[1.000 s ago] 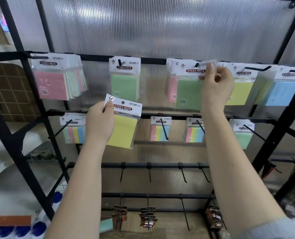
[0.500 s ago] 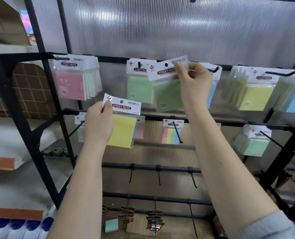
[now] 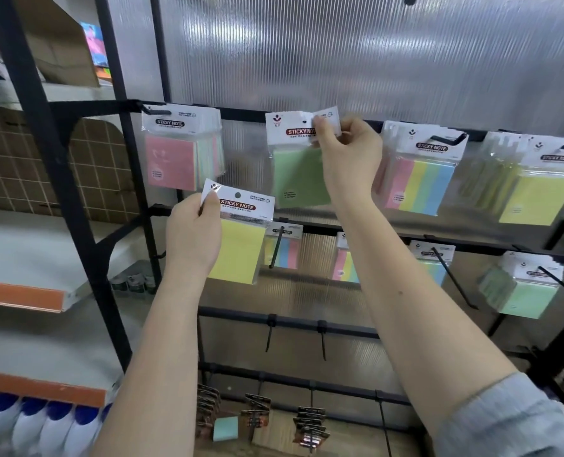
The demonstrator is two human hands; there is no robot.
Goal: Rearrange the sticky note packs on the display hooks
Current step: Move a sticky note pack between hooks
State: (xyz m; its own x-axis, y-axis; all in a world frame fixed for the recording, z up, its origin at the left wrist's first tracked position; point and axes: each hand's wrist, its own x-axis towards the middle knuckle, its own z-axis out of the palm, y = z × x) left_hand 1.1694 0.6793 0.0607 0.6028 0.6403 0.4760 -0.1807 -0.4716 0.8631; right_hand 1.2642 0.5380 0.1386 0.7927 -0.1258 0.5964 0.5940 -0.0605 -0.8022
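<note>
The right hand [image 3: 346,150] pinches the white header card of a green pack [image 3: 298,174] between thumb and fingers and holds it up at the top rail [image 3: 241,110] of the rack. The hole in the card is free and no hook passes through it, so this pack is not yet hung. I cannot see the hook behind the card, so I cannot tell how near the hole is to it.

The left hand [image 3: 193,237] grips a yellow pack [image 3: 238,249] by the left corner of its card, fingers curled around the edge. It holds the pack lower, in front of the second rail, and this pack also hangs on nothing.

On the top rail, a stack with a pink pack [image 3: 170,164] in front hangs at the left. To the right of the green pack hangs a striped pack [image 3: 419,184], and further right is a stack of yellow packs [image 3: 537,197]. On the second rail there are smaller striped packs [image 3: 282,247] and a green stack [image 3: 524,291] at the far right.

In my judgement the task is in the middle. Several hooks are already filled, but two packs are in the hands and must be hung. The black hooks [image 3: 269,334] on the third rail carry nothing, so more moving may follow.
</note>
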